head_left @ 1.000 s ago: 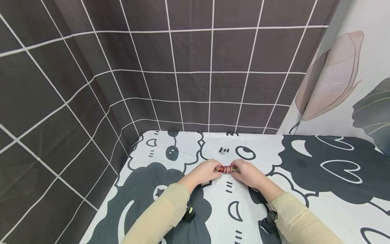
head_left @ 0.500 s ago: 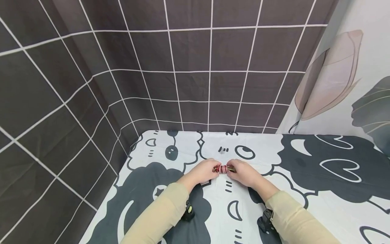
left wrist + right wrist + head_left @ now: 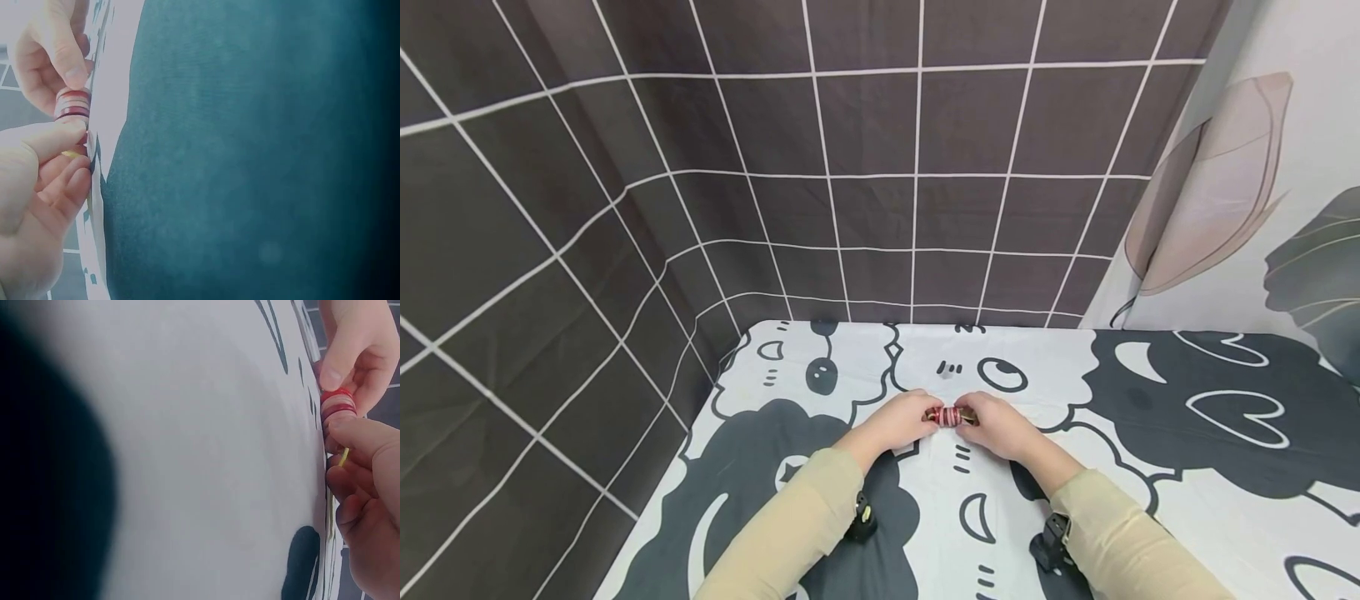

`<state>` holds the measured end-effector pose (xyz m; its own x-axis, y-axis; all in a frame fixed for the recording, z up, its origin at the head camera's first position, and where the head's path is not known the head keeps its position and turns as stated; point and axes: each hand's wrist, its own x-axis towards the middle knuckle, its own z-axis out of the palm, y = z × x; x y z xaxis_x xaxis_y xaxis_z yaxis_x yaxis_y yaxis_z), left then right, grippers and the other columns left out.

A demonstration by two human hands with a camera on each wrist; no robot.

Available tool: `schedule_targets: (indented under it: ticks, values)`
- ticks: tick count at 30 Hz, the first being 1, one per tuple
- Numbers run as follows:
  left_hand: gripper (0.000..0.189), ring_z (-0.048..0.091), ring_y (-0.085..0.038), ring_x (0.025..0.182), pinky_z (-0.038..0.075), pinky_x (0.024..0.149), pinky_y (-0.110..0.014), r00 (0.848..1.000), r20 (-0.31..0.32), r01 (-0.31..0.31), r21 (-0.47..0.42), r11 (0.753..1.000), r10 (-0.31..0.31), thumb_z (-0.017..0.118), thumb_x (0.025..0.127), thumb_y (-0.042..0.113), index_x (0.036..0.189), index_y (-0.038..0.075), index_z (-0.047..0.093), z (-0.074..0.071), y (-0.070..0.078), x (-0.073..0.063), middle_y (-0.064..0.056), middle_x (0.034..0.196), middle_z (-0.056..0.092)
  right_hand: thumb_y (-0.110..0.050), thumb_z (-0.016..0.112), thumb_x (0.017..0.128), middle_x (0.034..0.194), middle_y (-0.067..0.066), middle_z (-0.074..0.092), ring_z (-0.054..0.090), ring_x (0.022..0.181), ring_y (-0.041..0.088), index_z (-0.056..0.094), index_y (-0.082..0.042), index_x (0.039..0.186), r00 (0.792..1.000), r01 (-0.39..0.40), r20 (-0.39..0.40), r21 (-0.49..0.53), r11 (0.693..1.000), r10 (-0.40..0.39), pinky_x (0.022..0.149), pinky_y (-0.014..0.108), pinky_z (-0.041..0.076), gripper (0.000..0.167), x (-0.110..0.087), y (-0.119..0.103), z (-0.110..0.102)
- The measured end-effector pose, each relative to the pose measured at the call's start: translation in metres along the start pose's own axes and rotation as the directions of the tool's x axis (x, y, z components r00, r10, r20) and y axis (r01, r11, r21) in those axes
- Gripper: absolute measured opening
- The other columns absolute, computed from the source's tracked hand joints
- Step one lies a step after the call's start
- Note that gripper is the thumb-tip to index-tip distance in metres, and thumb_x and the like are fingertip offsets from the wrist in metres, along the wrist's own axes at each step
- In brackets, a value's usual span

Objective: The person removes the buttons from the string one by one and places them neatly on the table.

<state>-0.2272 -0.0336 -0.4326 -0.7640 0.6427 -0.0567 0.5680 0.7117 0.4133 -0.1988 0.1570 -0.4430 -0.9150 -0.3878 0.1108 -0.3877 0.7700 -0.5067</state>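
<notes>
A small red-and-white striped cylinder [image 3: 947,417] lies sideways between both hands, just over or on the patterned cloth; which of the two I cannot tell. My left hand [image 3: 897,423] pinches its left end with thumb and fingers. At the opposite end, my right hand [image 3: 997,427] pinches it the same way. Dark gold bits show at its ends in the head view. From the right wrist, the striped cylinder [image 3: 339,406] appears with a thin yellow strip [image 3: 344,457] by the right fingertips. The fingers hide both ends of the cylinder.
White cloth [image 3: 940,517] with dark cartoon prints covers the surface under the hands. A dark gridded curtain [image 3: 872,125] hangs behind and to the left. At the right hangs a pale leaf-print curtain [image 3: 1232,192]. Dark wrist cameras sit below both sleeves.
My right hand has moved slightly left, closer to my left hand, between one second and half a second ago. Since then both hands hold nearly still on the cylinder.
</notes>
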Motion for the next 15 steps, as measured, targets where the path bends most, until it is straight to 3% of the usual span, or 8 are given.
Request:
schedule_targets:
  ticks: [15]
  values:
    - [0.03,0.049,-0.007,0.077,0.042,0.072,-0.022,1.0,-0.002,0.008,0.001,1.0,-0.008,0.064,0.089,0.025,0.115,0.01,0.064,0.0029,0.0006,0.0032,0.005,0.09,0.055,-0.015,0.07,0.082,0.099,0.006,0.061,0.057,0.086,0.016,0.062,-0.001,0.114,0.999,-0.03,0.012,0.018,0.999,0.03,0.078,0.038,0.047,0.036,0.0013,-0.002,0.001]
